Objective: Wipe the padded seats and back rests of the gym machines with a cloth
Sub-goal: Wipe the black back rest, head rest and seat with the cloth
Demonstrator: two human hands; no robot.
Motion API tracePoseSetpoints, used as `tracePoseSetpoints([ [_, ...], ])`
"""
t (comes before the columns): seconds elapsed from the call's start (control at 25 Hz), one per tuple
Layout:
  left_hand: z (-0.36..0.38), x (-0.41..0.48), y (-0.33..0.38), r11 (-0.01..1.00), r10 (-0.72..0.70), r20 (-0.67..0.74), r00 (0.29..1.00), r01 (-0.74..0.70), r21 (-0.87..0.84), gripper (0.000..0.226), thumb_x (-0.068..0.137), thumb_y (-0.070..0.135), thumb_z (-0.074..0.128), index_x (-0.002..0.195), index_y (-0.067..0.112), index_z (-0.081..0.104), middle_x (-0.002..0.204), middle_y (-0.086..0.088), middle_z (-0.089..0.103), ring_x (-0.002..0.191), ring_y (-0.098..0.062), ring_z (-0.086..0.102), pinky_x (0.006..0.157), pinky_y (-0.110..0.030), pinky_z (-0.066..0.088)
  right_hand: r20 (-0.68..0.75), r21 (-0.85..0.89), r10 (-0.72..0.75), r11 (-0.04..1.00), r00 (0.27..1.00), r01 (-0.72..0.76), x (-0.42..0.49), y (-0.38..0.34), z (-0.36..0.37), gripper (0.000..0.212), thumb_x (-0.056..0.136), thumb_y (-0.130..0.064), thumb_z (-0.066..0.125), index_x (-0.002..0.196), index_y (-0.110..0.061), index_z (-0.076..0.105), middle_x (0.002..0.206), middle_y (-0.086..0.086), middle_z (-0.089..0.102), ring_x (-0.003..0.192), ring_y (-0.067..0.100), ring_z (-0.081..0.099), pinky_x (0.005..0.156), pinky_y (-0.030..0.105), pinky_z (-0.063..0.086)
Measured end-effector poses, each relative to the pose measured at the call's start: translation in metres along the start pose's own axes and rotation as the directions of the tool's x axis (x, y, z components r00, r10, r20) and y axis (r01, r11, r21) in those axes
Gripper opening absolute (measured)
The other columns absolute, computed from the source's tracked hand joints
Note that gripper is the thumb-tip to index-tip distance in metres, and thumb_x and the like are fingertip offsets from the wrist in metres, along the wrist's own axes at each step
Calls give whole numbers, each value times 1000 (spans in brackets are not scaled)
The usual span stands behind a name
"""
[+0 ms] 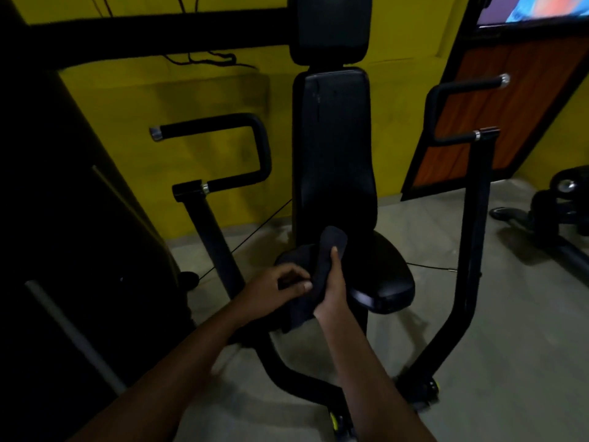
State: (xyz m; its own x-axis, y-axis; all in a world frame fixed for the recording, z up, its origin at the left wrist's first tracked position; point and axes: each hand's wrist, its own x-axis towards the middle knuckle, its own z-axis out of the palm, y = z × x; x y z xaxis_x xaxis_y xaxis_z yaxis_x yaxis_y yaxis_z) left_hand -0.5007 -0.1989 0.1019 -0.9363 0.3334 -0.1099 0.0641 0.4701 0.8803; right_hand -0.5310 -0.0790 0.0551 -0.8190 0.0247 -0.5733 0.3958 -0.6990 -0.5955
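A black gym machine stands in front of me, with a padded seat, a tall padded back rest and a head pad above it. A dark cloth is held in front of the seat's left side. My left hand pinches the cloth's lower part between thumb and fingers. My right hand grips the cloth from the right, its thumb up along a flap that stands upright. The cloth's bottom end hangs below both hands.
Black handle bars flank the seat: one on the left, one on the right. A dark weight-stack frame fills the left. Yellow wall behind, a wood-toned panel at right, another machine at far right, grey floor below.
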Motion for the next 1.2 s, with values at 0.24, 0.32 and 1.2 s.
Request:
tracePoseSetpoints([
  [0.24, -88, 147, 18, 965, -60, -288, 956, -18, -261, 35, 96, 24, 48, 129, 14, 48, 130, -5, 53, 113, -11, 52, 91, -24, 38, -19, -53, -340, 939, 940, 338, 86, -76, 56, 49, 91, -48, 50, 131, -21, 47, 120, 11, 59, 107, 27, 59, 89, 38, 48],
  [0.32, -107, 197, 22, 954, -36, -285, 958, -52, -296, 41, 97, 23, 47, 136, 12, 42, 137, -6, 47, 126, -17, 45, 94, -25, 37, -49, -126, -479, 873, 876, 471, 109, -100, 84, 42, 95, -39, 47, 133, -21, 44, 122, 10, 58, 106, 24, 58, 89, 38, 48],
  [1.2, -195, 573, 34, 924, 63, -399, 915, -205, -324, 58, 99, 37, 31, 149, 13, 14, 153, -2, 22, 140, -17, 25, 105, -20, 28, 202, -648, -971, -37, 125, 761, 377, -288, 236, 55, 89, -53, 30, 142, -43, 18, 156, 4, 18, 138, 12, 17, 108, 36, 21],
])
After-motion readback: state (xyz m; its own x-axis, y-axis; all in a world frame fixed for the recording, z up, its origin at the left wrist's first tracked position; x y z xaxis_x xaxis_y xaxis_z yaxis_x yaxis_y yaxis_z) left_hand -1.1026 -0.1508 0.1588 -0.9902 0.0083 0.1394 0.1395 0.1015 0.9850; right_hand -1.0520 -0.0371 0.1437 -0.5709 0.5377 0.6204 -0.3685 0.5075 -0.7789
